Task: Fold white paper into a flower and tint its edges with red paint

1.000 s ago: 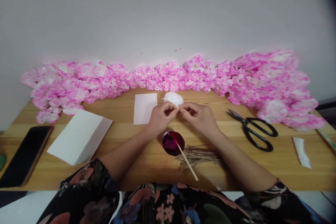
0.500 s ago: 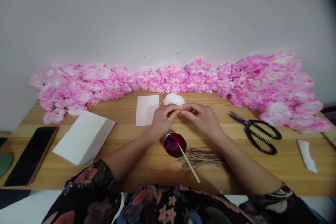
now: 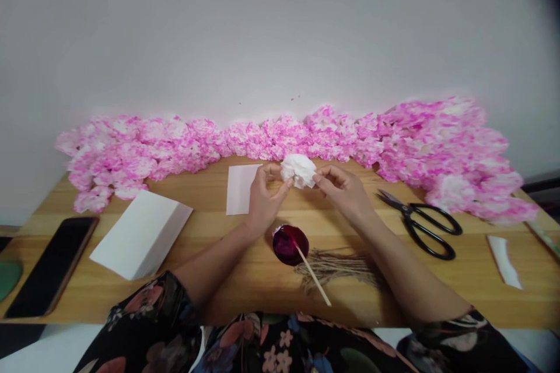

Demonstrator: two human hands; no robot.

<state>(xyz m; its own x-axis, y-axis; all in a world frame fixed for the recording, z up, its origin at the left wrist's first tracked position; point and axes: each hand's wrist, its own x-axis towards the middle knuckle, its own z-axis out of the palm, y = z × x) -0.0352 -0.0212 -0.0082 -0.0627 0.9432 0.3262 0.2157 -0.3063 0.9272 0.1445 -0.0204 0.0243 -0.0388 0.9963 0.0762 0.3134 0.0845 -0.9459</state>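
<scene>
Between my two hands is a white tissue-paper flower [image 3: 298,170], its layers fluffed out and its middle facing me. My left hand [image 3: 265,198] pinches its left edge between thumb and fingers. On the other side, my right hand [image 3: 343,191] grips the right edge the same way. Just below them stands a small dish of dark magenta dye [image 3: 289,246] with a wooden stick [image 3: 315,280] leaning out of it. A small stack of white paper [image 3: 240,189] lies beside my left hand, partly covered by it.
Pink-and-white paper flowers [image 3: 271,137] line the back of the wooden table. Black-handled scissors [image 3: 422,221] and a white strip [image 3: 504,261] lie right. Twine pieces [image 3: 339,268] lie near the dish. A folded white sheet [image 3: 140,233] and a phone [image 3: 52,265] are at left.
My hands have moved apart from their pinch together. The white flower, partly hidden behind my fingers before, now shows fully opened between them. The view has shifted slightly.
</scene>
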